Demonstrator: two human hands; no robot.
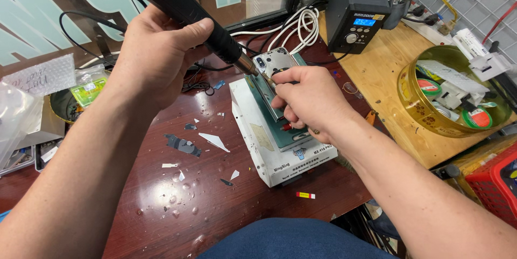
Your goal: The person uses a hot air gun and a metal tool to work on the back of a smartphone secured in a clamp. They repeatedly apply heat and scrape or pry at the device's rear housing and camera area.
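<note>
Left hand [156, 54] gripped the hot-air wand [183, 8], right hand [309, 103] pinched a tool on the phone [274, 68]; lingering heat risked scorching it

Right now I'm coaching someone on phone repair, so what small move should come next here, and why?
Probably hold the heat in place and ease the tool in a little further. The left hand aims the black hot-air wand with its nozzle at the top of the phone, beside the camera. The right hand pinches a thin tool at the same spot, and the phone's back looks not yet lifted off.
</note>
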